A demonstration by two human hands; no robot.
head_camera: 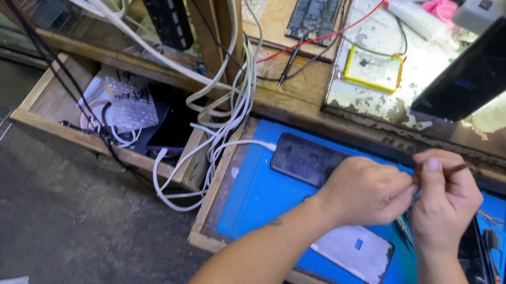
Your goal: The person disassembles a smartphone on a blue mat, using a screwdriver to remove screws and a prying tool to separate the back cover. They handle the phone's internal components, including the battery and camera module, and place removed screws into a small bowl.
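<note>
open wooden drawer (55,103) holds tangled cables (106,129)

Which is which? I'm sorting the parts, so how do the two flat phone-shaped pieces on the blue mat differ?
The dark phone is black and glossy, lying beyond the left hand; the grey panel is pale and matt with a small blue square, lying nearer the person. Both lie flat on the blue mat, untouched by either hand.

Blue mat (262,195), black phone (305,158), white cables (221,116).
</note>
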